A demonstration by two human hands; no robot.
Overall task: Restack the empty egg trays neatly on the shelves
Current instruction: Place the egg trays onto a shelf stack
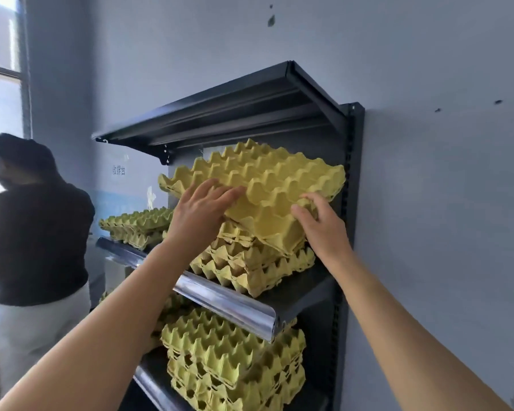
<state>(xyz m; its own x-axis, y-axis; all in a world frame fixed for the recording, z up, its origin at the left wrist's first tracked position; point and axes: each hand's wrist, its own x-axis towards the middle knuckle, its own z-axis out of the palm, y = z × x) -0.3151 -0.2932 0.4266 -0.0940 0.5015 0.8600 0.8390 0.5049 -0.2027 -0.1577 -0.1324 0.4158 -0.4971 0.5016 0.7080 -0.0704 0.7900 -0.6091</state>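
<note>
A yellow egg tray (261, 179) lies tilted on top of a stack of egg trays (250, 262) on the middle shelf (229, 298) of a dark metal rack. My left hand (202, 209) rests on the tray's near left edge with fingers stretched over it. My right hand (321, 223) grips the tray's near right corner, fingers curled on the rim. A second stack of trays (137, 223) sits further left on the same shelf. Another stack (235, 360) stands on the shelf below.
The top shelf (226, 111) hangs close over the lifted tray. The rack's upright (350, 179) stands against the grey wall on the right. A person in a dark top (36, 232) stands at the left by a window.
</note>
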